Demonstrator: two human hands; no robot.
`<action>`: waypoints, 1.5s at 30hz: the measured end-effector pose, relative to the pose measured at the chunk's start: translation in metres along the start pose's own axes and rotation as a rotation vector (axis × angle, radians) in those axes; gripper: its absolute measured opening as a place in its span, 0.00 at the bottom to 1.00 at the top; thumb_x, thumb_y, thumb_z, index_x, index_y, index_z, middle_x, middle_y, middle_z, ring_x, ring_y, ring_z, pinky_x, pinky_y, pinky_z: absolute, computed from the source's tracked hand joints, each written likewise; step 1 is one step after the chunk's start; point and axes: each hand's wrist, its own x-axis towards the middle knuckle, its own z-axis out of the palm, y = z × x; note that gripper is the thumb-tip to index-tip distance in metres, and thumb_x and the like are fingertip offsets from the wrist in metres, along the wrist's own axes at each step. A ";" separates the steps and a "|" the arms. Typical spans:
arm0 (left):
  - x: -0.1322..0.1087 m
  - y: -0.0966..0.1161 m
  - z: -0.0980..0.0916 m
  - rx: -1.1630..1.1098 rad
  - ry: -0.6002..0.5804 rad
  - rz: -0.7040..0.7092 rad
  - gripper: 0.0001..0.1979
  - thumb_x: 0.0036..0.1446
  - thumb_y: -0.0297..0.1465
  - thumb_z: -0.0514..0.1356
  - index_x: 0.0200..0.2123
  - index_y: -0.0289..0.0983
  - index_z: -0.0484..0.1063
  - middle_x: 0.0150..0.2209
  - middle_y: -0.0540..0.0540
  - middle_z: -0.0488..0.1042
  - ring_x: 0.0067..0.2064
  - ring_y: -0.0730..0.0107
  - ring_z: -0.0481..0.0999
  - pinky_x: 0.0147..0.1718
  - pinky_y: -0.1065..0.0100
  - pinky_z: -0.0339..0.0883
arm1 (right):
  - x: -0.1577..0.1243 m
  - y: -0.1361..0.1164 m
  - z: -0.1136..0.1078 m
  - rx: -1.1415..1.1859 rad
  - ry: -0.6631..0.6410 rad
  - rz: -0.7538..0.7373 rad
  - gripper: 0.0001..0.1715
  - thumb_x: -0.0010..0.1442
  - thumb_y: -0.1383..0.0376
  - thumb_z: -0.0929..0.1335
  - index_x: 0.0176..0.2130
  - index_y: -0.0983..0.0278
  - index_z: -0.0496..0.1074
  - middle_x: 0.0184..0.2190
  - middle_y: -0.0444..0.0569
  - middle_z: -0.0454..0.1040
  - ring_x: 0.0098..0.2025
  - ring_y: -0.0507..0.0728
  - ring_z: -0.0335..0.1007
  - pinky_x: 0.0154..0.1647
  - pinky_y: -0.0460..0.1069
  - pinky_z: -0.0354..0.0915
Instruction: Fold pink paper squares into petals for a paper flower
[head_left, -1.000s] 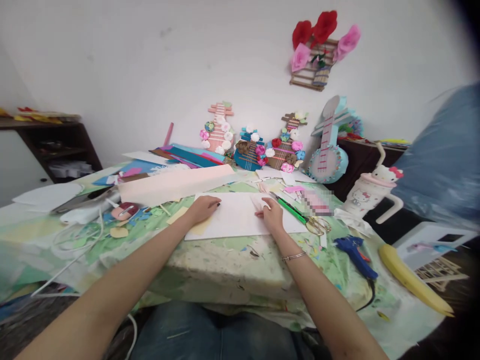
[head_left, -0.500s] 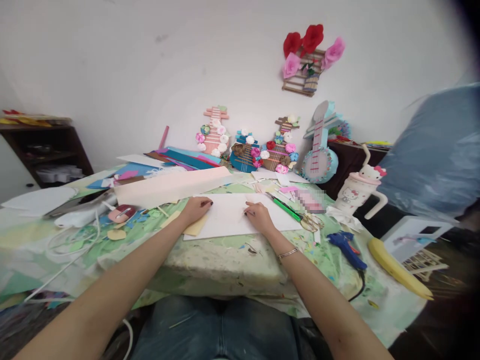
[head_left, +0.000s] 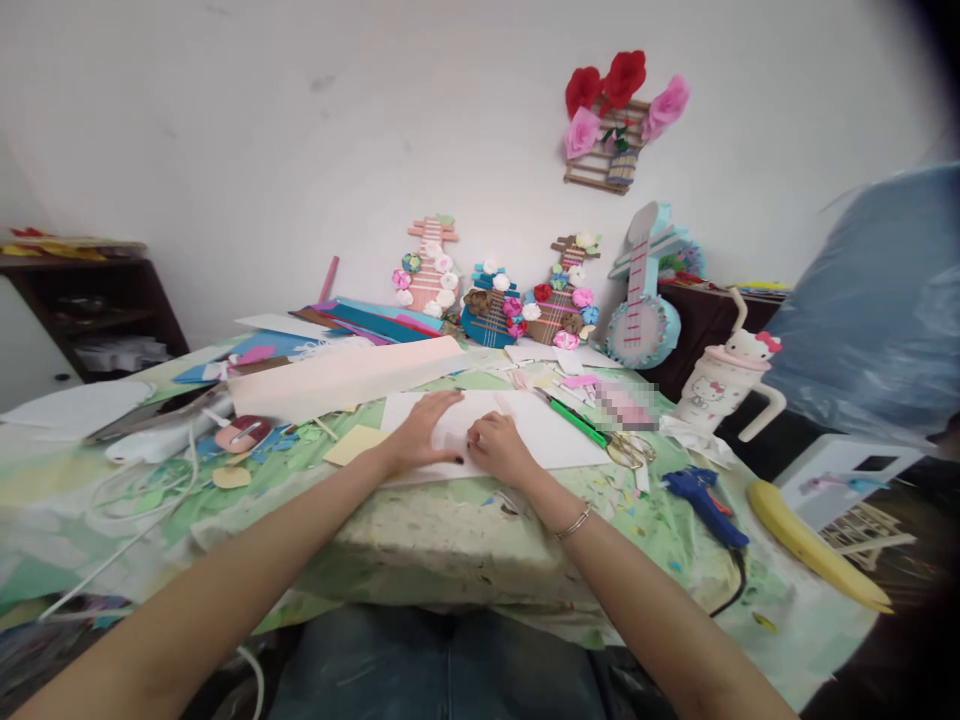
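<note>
A white board (head_left: 555, 440) lies flat near the table's front edge. Over its left part rests my left hand (head_left: 424, 435), thumb and fingers spread apart with nothing between them. Just to its right, my right hand (head_left: 495, 445) is curled over the board, fingers pressed together; whatever they hold, if anything, is too small to make out. A pale yellow paper piece (head_left: 358, 445) sits left of the board, partly beside my left wrist. A green cutter (head_left: 577, 420) lies on the board's right side, with scissors (head_left: 630, 450) at its lower end.
A blue glue gun (head_left: 705, 505), a yellow banana-shaped object (head_left: 814, 545) and a white cup (head_left: 716, 385) stand or lie at the right. Paper scraps and a white cable (head_left: 196, 455) cover the left. Decorated instrument models (head_left: 491, 310) line the wall behind a long cream strip (head_left: 345, 375).
My left hand has moved right and its fingers have spread open. My right hand has shifted slightly left and down, its fingers curled in closer. The view has moved slightly.
</note>
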 end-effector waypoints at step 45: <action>0.034 -0.046 0.015 -0.336 -0.106 0.181 0.10 0.53 0.20 0.54 0.30 0.37 0.72 0.30 0.44 0.74 0.37 0.66 0.70 0.41 0.63 0.66 | 0.023 0.055 -0.004 0.437 0.011 -0.019 0.15 0.53 0.76 0.65 0.35 0.60 0.76 0.37 0.48 0.79 0.47 0.56 0.72 0.46 0.53 0.70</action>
